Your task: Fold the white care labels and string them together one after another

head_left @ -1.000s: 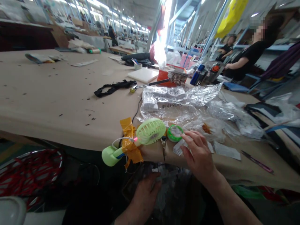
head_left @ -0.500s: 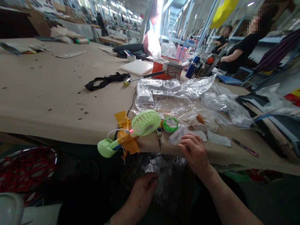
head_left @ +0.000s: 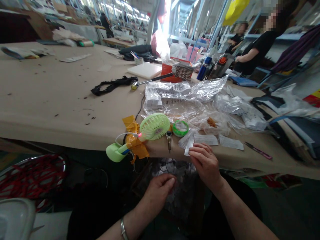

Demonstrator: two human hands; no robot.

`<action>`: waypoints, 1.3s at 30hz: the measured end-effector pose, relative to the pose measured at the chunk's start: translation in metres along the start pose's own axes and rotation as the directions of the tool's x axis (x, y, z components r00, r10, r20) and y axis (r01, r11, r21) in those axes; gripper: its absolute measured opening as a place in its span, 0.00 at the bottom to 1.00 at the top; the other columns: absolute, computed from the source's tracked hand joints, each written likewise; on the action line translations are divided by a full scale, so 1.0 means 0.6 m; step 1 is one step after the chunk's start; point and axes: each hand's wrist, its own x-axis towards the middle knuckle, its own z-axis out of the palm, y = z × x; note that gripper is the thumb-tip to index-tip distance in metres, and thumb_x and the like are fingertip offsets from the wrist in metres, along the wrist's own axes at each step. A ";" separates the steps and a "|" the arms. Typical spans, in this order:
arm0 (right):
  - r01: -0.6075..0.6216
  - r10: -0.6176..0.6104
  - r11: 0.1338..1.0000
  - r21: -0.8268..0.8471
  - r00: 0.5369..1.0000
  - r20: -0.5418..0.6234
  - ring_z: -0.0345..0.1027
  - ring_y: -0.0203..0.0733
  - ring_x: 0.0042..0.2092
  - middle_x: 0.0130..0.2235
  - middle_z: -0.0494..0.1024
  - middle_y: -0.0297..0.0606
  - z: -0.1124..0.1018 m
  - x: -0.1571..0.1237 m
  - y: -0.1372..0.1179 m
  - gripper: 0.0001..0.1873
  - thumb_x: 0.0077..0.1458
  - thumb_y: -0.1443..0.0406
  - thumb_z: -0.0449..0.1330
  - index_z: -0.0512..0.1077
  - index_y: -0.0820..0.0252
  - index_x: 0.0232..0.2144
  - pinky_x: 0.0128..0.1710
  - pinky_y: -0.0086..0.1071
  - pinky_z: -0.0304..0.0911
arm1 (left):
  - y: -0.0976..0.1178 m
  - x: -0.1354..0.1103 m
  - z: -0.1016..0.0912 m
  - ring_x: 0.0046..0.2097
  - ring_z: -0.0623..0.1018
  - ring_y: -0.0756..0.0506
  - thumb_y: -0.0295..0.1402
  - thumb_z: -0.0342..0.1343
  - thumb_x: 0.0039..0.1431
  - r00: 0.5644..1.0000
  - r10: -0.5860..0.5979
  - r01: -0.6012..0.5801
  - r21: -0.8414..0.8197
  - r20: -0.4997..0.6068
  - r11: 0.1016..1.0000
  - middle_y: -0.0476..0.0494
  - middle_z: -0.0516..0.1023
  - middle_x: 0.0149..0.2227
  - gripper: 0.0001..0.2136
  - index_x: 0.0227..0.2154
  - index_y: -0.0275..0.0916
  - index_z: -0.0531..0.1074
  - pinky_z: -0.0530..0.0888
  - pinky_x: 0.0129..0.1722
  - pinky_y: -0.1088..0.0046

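Observation:
My right hand (head_left: 205, 164) is at the table's near edge, its fingers pinched on a small white paper label (head_left: 188, 147) that lifts off a little pile of labels (head_left: 205, 139). Below the table edge, my left hand (head_left: 160, 190) has its fingers curled together over a clear plastic bag of small pieces (head_left: 175, 173) in my lap; what it pinches is too small to make out. A light green mini fan (head_left: 154, 126) is taped with yellow tape (head_left: 133, 141) to the table edge. Beside it sits a green roll (head_left: 180, 128).
Crumpled clear plastic bags (head_left: 197, 100) with white packets cover the table ahead. Pink-handled snips (head_left: 258, 150) lie to the right. A black fabric strip (head_left: 112, 85), a metal rod (head_left: 152, 80) and a red box (head_left: 170, 73) lie farther back. Seated people (head_left: 260, 46) work at far right.
My right hand pulled back from the green roll to the table edge and pinched up one white label. My left hand rose slightly and closed its fingers over the bag.

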 end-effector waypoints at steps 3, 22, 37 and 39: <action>0.050 -0.052 0.994 0.098 0.998 0.024 0.70 0.44 0.49 0.38 0.79 0.37 -0.011 -0.017 -0.035 0.09 0.54 0.73 0.58 0.73 0.56 0.36 0.52 0.47 0.62 | 0.031 0.007 0.022 0.32 0.76 0.47 0.41 0.56 0.55 0.980 -0.107 0.169 -0.427 0.166 0.888 0.41 0.77 0.31 0.13 0.35 0.34 0.74 0.71 0.36 0.70; -0.132 0.204 0.898 -0.421 0.970 0.132 0.65 0.52 0.52 0.48 0.75 0.46 -0.033 -0.028 0.043 0.16 0.58 0.63 0.55 0.71 0.61 0.47 0.52 0.49 0.61 | 0.055 0.022 0.048 0.24 0.75 0.50 0.31 0.53 0.58 0.951 -0.301 0.306 -0.397 0.076 0.865 0.45 0.76 0.25 0.08 0.37 0.32 0.71 0.72 0.24 0.76; 0.071 -0.106 0.965 0.252 0.987 0.125 0.71 0.43 0.48 0.38 0.79 0.38 -0.019 -0.055 -0.074 0.09 0.56 0.71 0.57 0.74 0.55 0.37 0.48 0.43 0.67 | 0.062 0.029 0.051 0.23 0.73 0.52 0.22 0.57 0.48 0.956 -0.212 0.293 -0.623 0.202 0.725 0.45 0.75 0.23 0.01 0.26 0.31 0.73 0.68 0.24 0.78; 0.102 -0.143 0.962 0.252 0.978 0.153 0.71 0.42 0.49 0.38 0.80 0.38 -0.012 -0.060 -0.081 0.09 0.56 0.71 0.56 0.74 0.55 0.37 0.49 0.42 0.67 | 0.059 0.028 0.050 0.22 0.71 0.53 0.22 0.57 0.47 0.957 -0.218 0.288 -0.652 0.189 0.701 0.47 0.73 0.22 0.02 0.23 0.31 0.72 0.66 0.23 0.79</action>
